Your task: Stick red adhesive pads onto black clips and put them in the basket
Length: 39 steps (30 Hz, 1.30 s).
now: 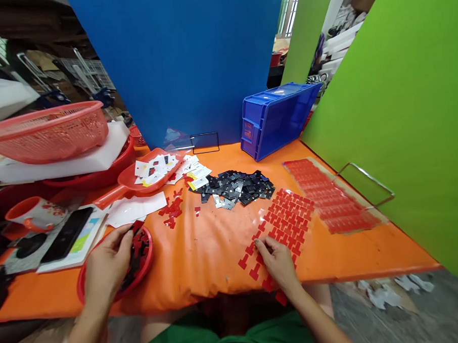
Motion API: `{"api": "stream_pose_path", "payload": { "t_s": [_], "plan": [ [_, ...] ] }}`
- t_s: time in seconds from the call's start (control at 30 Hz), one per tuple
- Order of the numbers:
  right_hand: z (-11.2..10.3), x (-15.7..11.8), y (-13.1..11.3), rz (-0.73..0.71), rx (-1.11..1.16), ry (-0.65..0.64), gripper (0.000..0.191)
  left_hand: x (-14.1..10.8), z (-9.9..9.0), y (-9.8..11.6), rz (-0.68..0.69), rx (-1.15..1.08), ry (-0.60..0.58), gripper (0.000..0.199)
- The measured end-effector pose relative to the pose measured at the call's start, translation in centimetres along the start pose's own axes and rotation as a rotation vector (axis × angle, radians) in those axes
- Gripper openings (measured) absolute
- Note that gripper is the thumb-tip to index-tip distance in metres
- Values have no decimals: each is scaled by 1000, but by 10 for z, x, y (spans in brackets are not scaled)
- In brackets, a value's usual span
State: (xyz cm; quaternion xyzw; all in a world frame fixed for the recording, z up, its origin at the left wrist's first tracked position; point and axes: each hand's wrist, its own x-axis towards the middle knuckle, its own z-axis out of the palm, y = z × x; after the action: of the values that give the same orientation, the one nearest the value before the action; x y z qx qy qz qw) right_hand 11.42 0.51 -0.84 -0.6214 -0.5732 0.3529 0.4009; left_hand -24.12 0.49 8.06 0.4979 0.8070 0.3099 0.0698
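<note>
My left hand (110,262) is closed over a red bowl (150,251), with a small flat dark-red piece (137,226) pinched between thumb and fingers. Inside the bowl lie black plates with red on them. On the right, my right hand (277,260) has its thumb and fingers drawn together at the left side of a sheet of red T-shaped stickers (286,219). Whether something sits between those fingertips is hidden. A heap of small black plates (241,187) lies mid-table, beyond both hands. Loose red cut-outs (172,209) are scattered left of the heap.
A red scoop (125,182) holds white paper labels. Behind the table stands a blue crate (278,121) on its side. A plastic-covered red sheet (331,197) lies at right. A black phone (67,235), mug (36,214) and pink basket (49,134) occupy the left.
</note>
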Motion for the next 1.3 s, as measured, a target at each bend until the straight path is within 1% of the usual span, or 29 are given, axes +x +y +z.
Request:
{"api": "stream_pose_path", "payload": {
  "t_s": [0.07, 0.1, 0.13, 0.17, 0.23, 0.27, 0.3, 0.33, 0.37, 0.4, 0.43, 0.47, 0.5, 0.57, 0.63, 0.7, 0.77, 0.83, 0.87, 0.93, 1.0, 1.07, 1.13, 1.2, 1.3],
  "plan": [
    [0, 0, 1, 0, 1, -4, 40, 8, -8, -26, -59, 236, -35, 36],
    [0, 0, 1, 1, 4, -3, 39, 10, -9, -34, -48, 300, -44, 35],
    [0, 0, 2, 1, 6, -2, 38, 10, -8, -37, 17, 333, -21, 35],
    [1, 1, 2, -1, 5, 2, 38, 8, -5, -36, 115, 336, 31, 34],
    [1, 2, 2, -8, -9, 12, 36, -2, 7, -23, 347, 269, 191, 34],
    [1, 2, 2, -13, -17, 17, 36, -10, 15, -13, 434, 219, 274, 33],
    [1, 2, 1, -17, -24, 23, 35, -21, 24, -1, 497, 160, 323, 32],
    [2, 3, 1, -19, -30, 30, 35, -34, 34, 10, 567, 98, 329, 30],
    [2, 2, 0, -17, -33, 37, 35, -48, 45, 21, 645, 18, 300, 27],
    [1, 1, 0, -12, -35, 42, 34, -63, 56, 30, 715, -51, 236, 26],
    [1, 0, -1, -4, -33, 41, 32, -78, 67, 37, 792, -98, 146, 26],
    [0, -1, -3, 3, -28, 27, 29, -91, 78, 43, 842, -132, 63, 26],
    [-2, -1, -6, 6, -20, 3, 25, -102, 88, 47, 864, -157, 14, 26],
    [-8, 1, -13, -17, -3, -58, 18, -118, 104, 52, 841, -192, -56, 25],
    [-19, 11, -22, -89, -10, -74, 17, -125, 116, 57, 783, -214, -91, 25],
    [-33, 31, -30, -189, -63, -5, 19, -126, 125, 61, 752, -234, -106, 25],
    [-45, 60, -31, -246, -186, 66, 21, -126, 132, 64, 758, -251, -106, 25],
    [-52, 93, -26, -211, -374, 163, 20, -126, 139, 65, 778, -262, -102, 26],
    [-53, 109, -22, -188, -463, 189, 20, -127, 142, 64, 782, -265, -101, 26],
    [-52, 136, -12, -139, -594, 206, 22, -128, 146, 63, 778, -267, -96, 25],
    [-48, 156, -3, -106, -670, 193, 22, -129, 148, 61, 768, -267, -96, 25],
    [-43, 169, 3, -81, -701, 176, 22, -130, 148, 61, 761, -267, -103, 25],
    [-42, 177, 6, -68, -704, 167, 20, -130, 148, 60, 757, -265, -112, 25],
    [-43, 180, 5, -67, -698, 168, 20, -130, 148, 60, 754, -264, -120, 24],
    [-49, 179, 2, -80, -686, 203, 30, -131, 150, 60, 735, -276, -127, 24]
  ]
}}
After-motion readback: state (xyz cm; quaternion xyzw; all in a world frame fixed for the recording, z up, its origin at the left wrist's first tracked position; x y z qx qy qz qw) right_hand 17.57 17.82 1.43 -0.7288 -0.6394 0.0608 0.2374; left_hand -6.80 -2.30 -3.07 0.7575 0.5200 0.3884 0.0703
